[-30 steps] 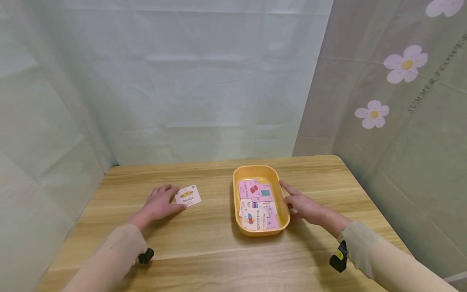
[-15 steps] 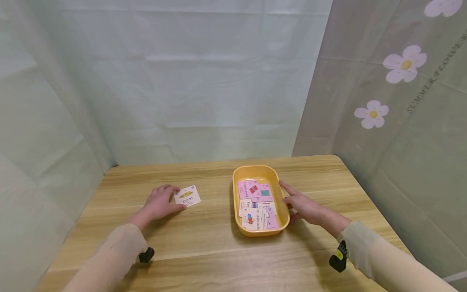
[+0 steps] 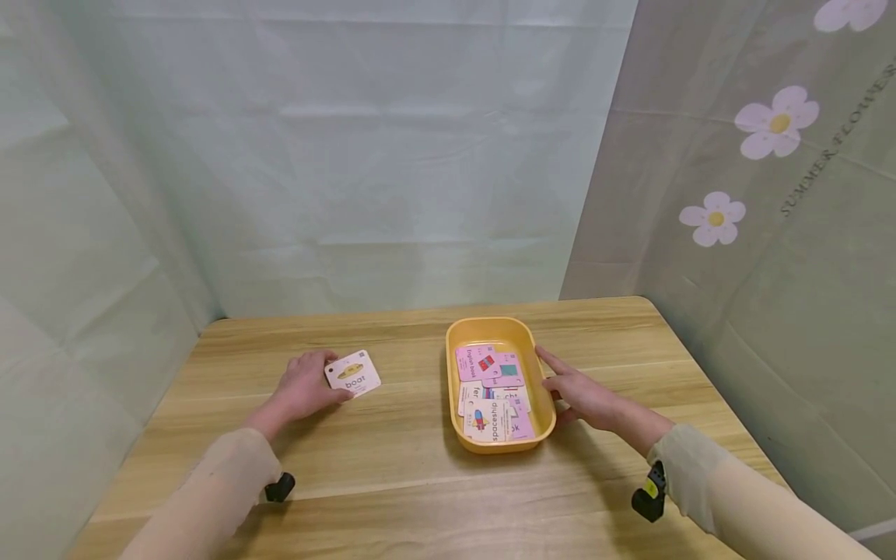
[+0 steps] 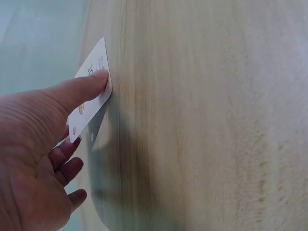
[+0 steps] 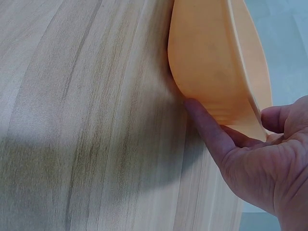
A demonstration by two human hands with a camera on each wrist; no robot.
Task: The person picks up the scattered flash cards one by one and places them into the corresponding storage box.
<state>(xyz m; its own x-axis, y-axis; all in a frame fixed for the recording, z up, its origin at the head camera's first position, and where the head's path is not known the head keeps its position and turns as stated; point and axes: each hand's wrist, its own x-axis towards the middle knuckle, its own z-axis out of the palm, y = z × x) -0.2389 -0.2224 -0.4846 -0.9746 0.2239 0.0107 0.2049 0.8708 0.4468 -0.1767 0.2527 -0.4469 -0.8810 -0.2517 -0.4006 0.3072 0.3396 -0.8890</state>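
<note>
My left hand (image 3: 304,385) pinches a white picture card (image 3: 353,373) printed "boat" with a yellow boat. In the left wrist view the thumb (image 4: 89,89) presses on the card's printed face, and the card (image 4: 98,57) stands tilted off the wood, casting a shadow. On the right, my right hand (image 3: 584,397) rests against the outer side of a yellow tray (image 3: 453,342). Its index finger lies straight along the tray's rim. In the right wrist view one digit of that hand (image 5: 260,159) touches the wall of the tray (image 5: 207,57) low down.
Several pink and white cards lie in the tray, among them an "English book" card (image 3: 479,363) and a "spaceship" card (image 3: 486,420). The wooden table (image 3: 392,482) stands against pale curtains (image 3: 420,155). Each wrist wears a black strap device.
The left hand has taken hold of the boat card, which has come up off the table at a tilt and shifted slightly left. The right hand and tray have stayed put.
</note>
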